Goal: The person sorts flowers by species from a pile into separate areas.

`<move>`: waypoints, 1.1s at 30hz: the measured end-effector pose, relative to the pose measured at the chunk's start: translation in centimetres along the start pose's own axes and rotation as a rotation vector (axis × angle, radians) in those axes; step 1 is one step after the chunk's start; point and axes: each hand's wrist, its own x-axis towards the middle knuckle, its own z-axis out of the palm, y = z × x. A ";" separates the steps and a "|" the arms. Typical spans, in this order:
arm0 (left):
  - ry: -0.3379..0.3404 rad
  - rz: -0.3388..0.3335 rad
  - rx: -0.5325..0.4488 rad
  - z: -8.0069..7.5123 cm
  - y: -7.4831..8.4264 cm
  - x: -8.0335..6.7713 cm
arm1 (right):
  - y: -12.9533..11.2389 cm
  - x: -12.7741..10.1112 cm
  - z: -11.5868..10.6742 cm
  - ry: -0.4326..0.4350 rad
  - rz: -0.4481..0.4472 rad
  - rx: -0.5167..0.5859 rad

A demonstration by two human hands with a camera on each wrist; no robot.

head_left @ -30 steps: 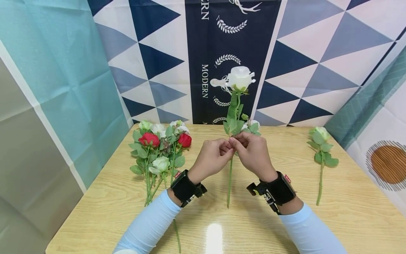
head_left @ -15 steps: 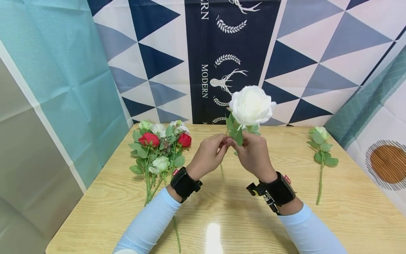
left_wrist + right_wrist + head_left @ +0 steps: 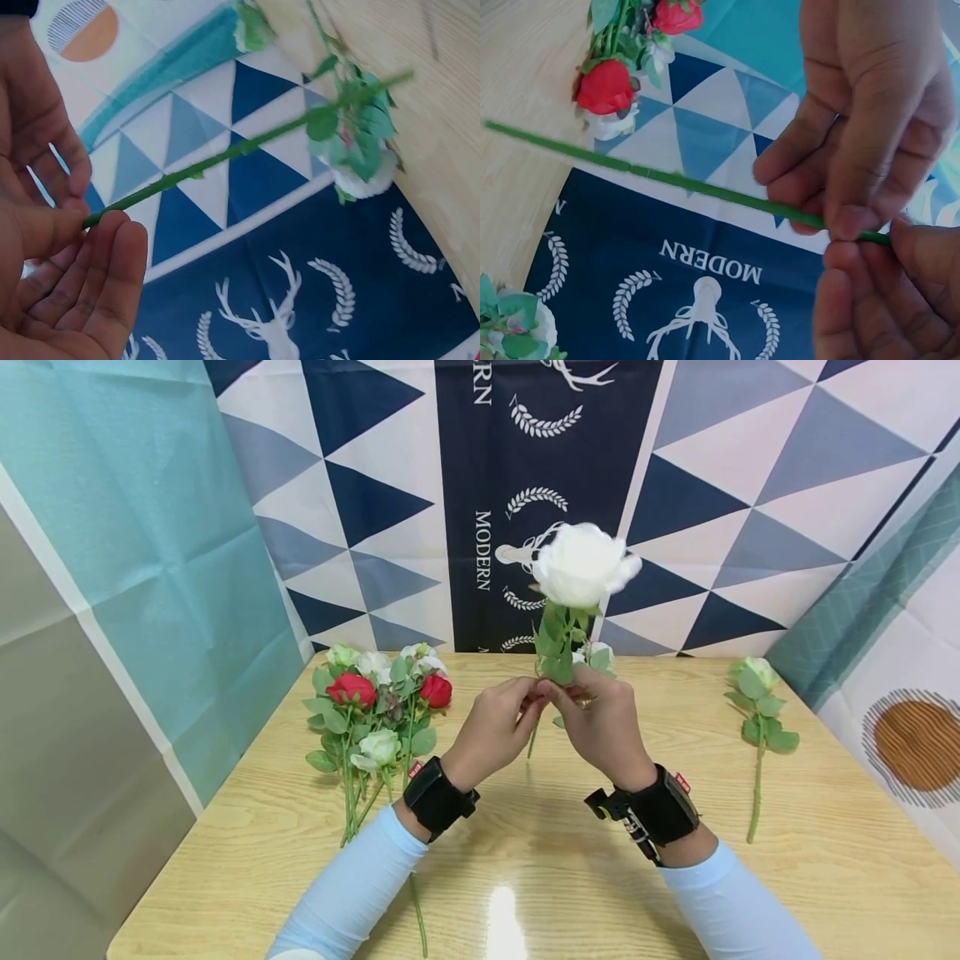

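Note:
My left hand (image 3: pixel 491 727) and right hand (image 3: pixel 606 727) meet over the middle of the table, both pinching the green stem of one white rose (image 3: pixel 583 566). Its bloom stands above the fingers, tipped towards me, with green leaves (image 3: pixel 555 647) just below it. The lower stem (image 3: pixel 225 156) stretches out bare past the fingertips in the left wrist view. From the other side, the right wrist view shows the same stem (image 3: pixel 705 189) between thumb and fingers of both hands. Behind my right hand lies another white flower (image 3: pixel 597 656), partly hidden by it.
On the left of the wooden table (image 3: pixel 480 902) lies a bunch with red roses (image 3: pixel 351 690) and white roses (image 3: pixel 377 748). A single pale rose (image 3: pixel 757 675) lies at the right. A patterned cloth (image 3: pixel 375 485) hangs behind the table.
The rose's bloom tipped down towards me, then rose partway again, and its lower stem swung away from me. My left hand shifted slightly left; both hands still pinch the stem.

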 end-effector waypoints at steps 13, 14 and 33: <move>0.026 0.033 -0.123 -0.2 1.1 0.1 | 0.0 0.5 -0.7 0.046 0.017 -0.028; 0.022 0.033 -0.123 -0.3 1.1 0.2 | 0.2 0.5 -0.9 0.039 0.027 -0.032; 0.141 -0.160 0.146 -5.4 -2.3 0.8 | 7.6 0.9 -6.5 -0.020 0.309 -0.270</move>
